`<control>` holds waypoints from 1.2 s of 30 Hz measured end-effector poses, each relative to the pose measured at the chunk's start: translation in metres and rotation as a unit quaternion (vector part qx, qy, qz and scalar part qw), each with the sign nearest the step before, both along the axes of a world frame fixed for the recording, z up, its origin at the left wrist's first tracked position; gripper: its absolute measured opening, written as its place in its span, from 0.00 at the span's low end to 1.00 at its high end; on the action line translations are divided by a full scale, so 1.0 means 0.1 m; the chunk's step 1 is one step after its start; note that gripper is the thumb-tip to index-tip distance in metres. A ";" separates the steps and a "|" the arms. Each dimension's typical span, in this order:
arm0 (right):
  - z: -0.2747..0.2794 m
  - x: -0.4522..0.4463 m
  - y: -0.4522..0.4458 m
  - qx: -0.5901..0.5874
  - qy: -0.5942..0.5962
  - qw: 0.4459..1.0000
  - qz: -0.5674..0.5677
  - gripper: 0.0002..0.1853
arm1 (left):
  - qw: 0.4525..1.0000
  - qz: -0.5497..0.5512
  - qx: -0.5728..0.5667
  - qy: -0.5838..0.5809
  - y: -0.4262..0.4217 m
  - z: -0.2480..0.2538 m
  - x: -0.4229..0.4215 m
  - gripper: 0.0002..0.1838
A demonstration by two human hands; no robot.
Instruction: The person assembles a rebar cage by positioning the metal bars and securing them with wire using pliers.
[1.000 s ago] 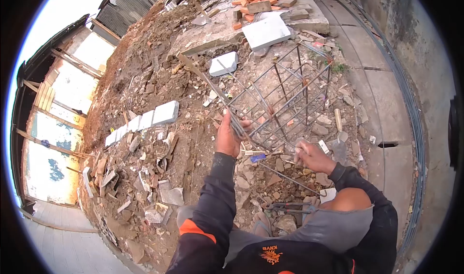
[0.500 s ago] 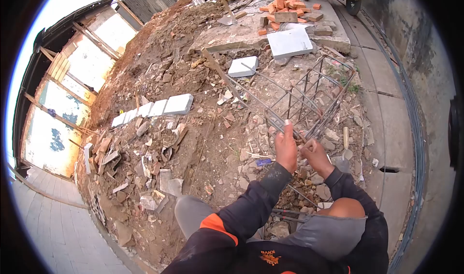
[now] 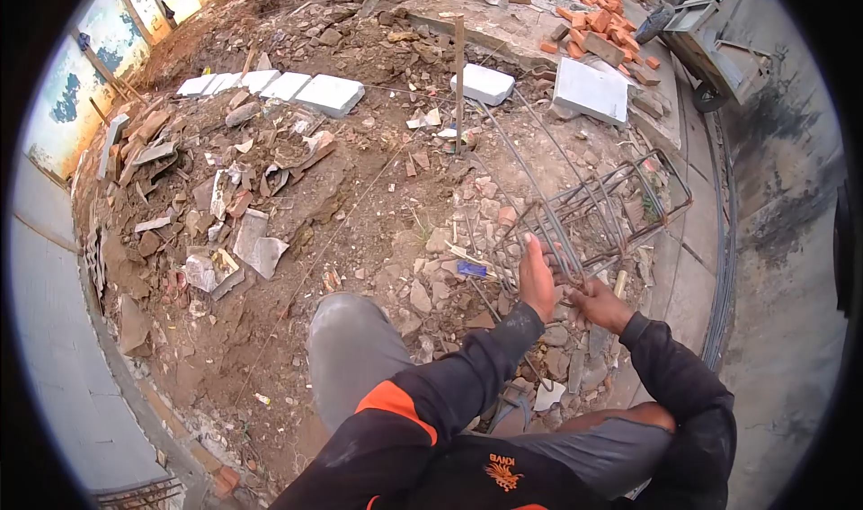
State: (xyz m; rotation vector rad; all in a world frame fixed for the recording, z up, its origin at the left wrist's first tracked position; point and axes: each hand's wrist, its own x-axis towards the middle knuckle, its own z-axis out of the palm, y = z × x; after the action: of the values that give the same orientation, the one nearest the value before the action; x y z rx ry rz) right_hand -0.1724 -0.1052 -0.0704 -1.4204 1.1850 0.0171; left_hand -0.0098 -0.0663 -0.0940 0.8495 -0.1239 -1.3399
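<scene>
Rebar cage [image 3: 584, 202] sits aslant over rubble [image 3: 431, 267], near end at both hands. Left hand [image 3: 537, 282]: palm against rods; finger closure hidden, cannot tell. Right hand [image 3: 600, 306]: grip clenched on cage's near end. Beyond: white slab [image 3: 591, 92], brick heap [image 3: 611, 24], handcart [image 3: 710, 49]; cart contents indiscernible.

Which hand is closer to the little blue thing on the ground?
Left. The left hand is just to the right of the little blue thing in the picture; the right hand is farther off, beyond the left hand.
</scene>
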 end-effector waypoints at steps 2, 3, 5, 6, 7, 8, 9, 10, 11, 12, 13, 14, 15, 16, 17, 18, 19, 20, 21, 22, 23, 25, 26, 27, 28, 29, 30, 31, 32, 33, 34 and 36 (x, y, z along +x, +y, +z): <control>-0.03 0.10 0.13 0.008 0.003 1.000 -0.016 0.16 | 0.997 0.024 0.017 -0.065 -0.03 -0.34 0.08 0.26; 0.04 0.18 0.20 -0.008 -0.026 0.999 -0.034 0.16 | 0.992 0.013 0.045 -0.119 -0.03 -0.43 0.11 0.19; 0.12 0.26 0.22 -0.024 -0.062 0.996 -0.061 0.17 | 0.977 0.017 0.031 -0.208 0.01 -0.46 0.07 0.16; 0.11 0.26 0.20 -0.022 -0.058 0.996 -0.063 0.17 | 0.953 0.024 0.016 -0.302 0.04 -0.46 0.06 0.13; 0.10 0.25 0.18 -0.029 -0.037 0.997 -0.053 0.18 | 0.941 0.043 0.028 -0.334 0.11 -0.27 0.05 0.11; 0.10 0.24 0.18 -0.038 -0.016 0.998 -0.043 0.18 | 0.942 0.041 0.030 -0.331 0.10 -0.29 0.05 0.11; 0.16 0.26 0.22 -0.052 -0.042 0.996 -0.054 0.19 | 0.947 0.048 0.033 -0.317 0.07 -0.35 0.04 0.11; 0.15 0.26 0.24 -0.051 -0.038 0.996 -0.056 0.19 | 0.951 0.055 0.036 -0.303 0.04 -0.47 0.02 0.12; 0.13 0.25 0.25 -0.073 -0.039 0.995 -0.051 0.19 | 0.951 0.016 0.028 -0.309 -0.02 -0.62 0.04 0.10; 0.11 0.23 0.27 -0.093 -0.039 0.994 -0.044 0.20 | 0.953 0.014 0.031 -0.302 -0.03 -0.58 0.07 0.10; 0.08 0.23 0.29 -0.089 -0.030 0.995 -0.044 0.20 | 0.960 -0.041 0.004 -0.277 -0.01 -0.47 0.13 0.09; 0.04 0.25 0.29 -0.096 -0.044 0.993 -0.061 0.20 | 0.963 -0.096 -0.024 -0.251 0.01 -0.34 0.19 0.07; 0.01 0.27 0.28 -0.103 -0.059 0.990 -0.077 0.20 | 0.956 -0.112 -0.029 -0.269 0.03 -0.25 0.24 0.05; -0.03 0.25 0.27 -0.099 -0.051 0.991 -0.078 0.20 | 0.958 -0.115 -0.026 -0.262 0.02 -0.27 0.26 0.05; -0.07 0.24 0.24 -0.097 -0.053 0.991 -0.070 0.23 | 0.963 -0.122 -0.034 -0.240 0.00 -0.28 0.28 0.06; -0.05 0.27 0.24 -0.098 -0.058 0.992 -0.061 0.26 | 0.966 -0.128 -0.045 -0.220 0.00 -0.24 0.31 0.07; 0.01 0.31 0.27 -0.093 -0.054 0.992 -0.073 0.27 | 0.965 -0.130 -0.042 -0.222 0.02 -0.18 0.33 0.05; 0.02 0.32 0.27 -0.094 -0.055 0.991 -0.075 0.27 | 0.965 -0.131 -0.044 -0.223 0.04 -0.15 0.33 0.05; 0.02 0.32 0.27 -0.091 -0.057 0.992 -0.071 0.27 | 0.968 -0.121 -0.041 -0.215 0.05 -0.13 0.34 0.05; 0.02 0.33 0.28 -0.087 -0.061 0.992 -0.067 0.26 | 0.971 -0.112 -0.037 -0.207 0.06 -0.11 0.35 0.04; 0.02 0.35 0.29 -0.088 -0.064 0.992 -0.071 0.26 | 0.970 -0.115 -0.038 -0.211 0.05 -0.14 0.38 0.04; 0.01 0.36 0.32 -0.117 -0.095 0.987 -0.063 0.24 | 0.941 -0.146 -0.053 -0.301 -0.02 -0.27 0.44 0.06; 0.01 0.35 0.32 -0.119 -0.097 0.986 -0.068 0.24 | 0.939 -0.150 -0.055 -0.304 -0.05 -0.31 0.45 0.06; 0.00 0.35 0.31 -0.104 -0.121 0.985 -0.069 0.24 | 0.944 -0.145 -0.061 -0.291 -0.07 -0.34 0.46 0.06; -0.01 0.34 0.31 -0.090 -0.144 0.983 -0.070 0.24 | 0.948 -0.140 -0.067 -0.278 -0.09 -0.36 0.46 0.06; -0.02 0.34 0.29 -0.092 -0.146 0.982 -0.071 0.24 | 0.956 -0.132 -0.080 -0.249 -0.11 -0.38 0.46 0.06; -0.01 0.34 0.28 -0.086 -0.140 0.984 -0.067 0.23 | 0.955 -0.133 -0.082 -0.251 -0.12 -0.37 0.46 0.06; -0.01 0.34 0.27 -0.079 -0.135 0.986 -0.063 0.21 | 0.961 -0.131 -0.082 -0.228 -0.13 -0.35 0.47 0.06; 0.01 0.34 0.25 -0.081 -0.137 0.985 -0.062 0.21 | 0.967 -0.129 -0.083 -0.204 -0.14 -0.33 0.48 0.06; 0.02 0.34 0.22 -0.110 -0.113 0.987 -0.030 0.20 | 0.967 -0.123 -0.089 -0.206 -0.18 -0.35 0.48 0.07; 0.03 0.35 0.18 -0.139 -0.087 0.986 0.003 0.18 | 0.967 -0.121 -0.090 -0.208 -0.21 -0.37 0.48 0.07; 0.04 0.37 0.18 -0.141 -0.112 0.984 -0.013 0.18 | 0.972 -0.102 -0.106 -0.183 -0.25 -0.40 0.47 0.06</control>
State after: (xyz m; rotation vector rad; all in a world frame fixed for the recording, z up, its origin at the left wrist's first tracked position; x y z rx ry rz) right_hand -0.1353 -0.0871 -0.0667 -1.6050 1.0468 -0.3328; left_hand 0.0369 -0.0914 -0.1335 0.9111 -0.6462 -1.3199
